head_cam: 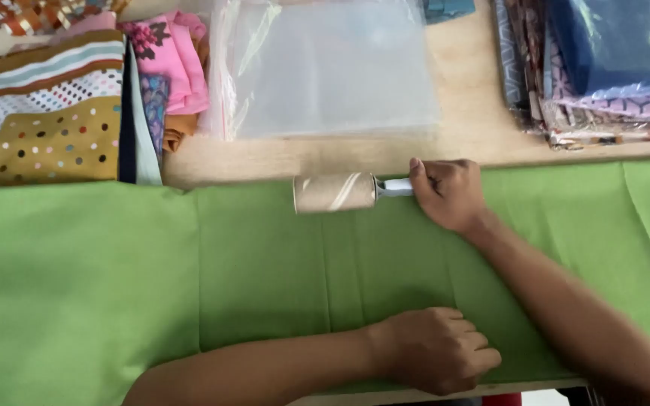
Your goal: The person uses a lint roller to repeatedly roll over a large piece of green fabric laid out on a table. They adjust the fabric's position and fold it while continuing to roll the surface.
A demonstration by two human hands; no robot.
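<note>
Roller (335,193) handle hidden in right hand (449,193), left hand (434,349) fisted on cloth (265,263)

Lint roller (335,193) lies on cloth (265,271); plastic bag (325,68) behind it, apparently empty.
</note>
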